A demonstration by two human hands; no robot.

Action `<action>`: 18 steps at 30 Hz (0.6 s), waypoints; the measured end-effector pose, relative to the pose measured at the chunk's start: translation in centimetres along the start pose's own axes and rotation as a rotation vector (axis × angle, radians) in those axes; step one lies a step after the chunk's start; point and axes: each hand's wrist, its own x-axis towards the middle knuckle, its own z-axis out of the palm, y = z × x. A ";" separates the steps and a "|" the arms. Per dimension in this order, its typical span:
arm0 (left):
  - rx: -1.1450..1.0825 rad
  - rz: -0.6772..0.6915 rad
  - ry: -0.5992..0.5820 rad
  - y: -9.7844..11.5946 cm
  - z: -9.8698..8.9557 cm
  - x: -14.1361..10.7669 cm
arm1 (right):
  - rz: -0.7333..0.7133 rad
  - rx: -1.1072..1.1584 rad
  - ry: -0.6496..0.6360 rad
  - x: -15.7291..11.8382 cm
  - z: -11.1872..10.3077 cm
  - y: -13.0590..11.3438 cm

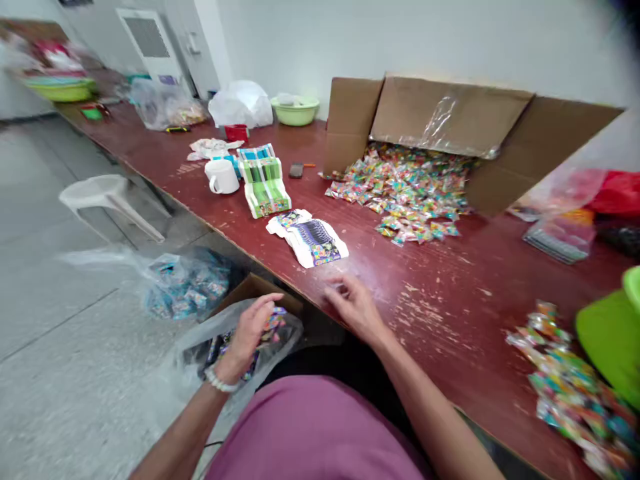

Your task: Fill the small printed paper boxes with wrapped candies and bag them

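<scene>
My left hand (253, 331), with a beaded bracelet at the wrist, is open, its fingers stretched out above a clear plastic bag (180, 387). Purple printed packs (273, 327) lie in that bag, partly hidden by the hand. Over the front edge of the red table (430, 280), my right hand (354, 307) is slightly blurred, fingers loosely bent and apart, with nothing seen in them. Just beyond it lies a fanned stack of purple printed flat cartons (320, 243). Behind these sits a strapped stack of green cartons (267, 190).
A cardboard box (450, 117) on its side spills small wrapped candies (400, 187) onto the table. More candies (575, 387) lie at right by a green basin (610, 333). A white mug (223, 177) stands farther left. On the floor are a bag of blue packs (187, 287) and a stool (103, 193).
</scene>
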 end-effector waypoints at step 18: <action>-0.157 0.196 0.243 -0.6 -1.2 3.7 | 0.321 0.059 0.322 9.2 -0.6 3.0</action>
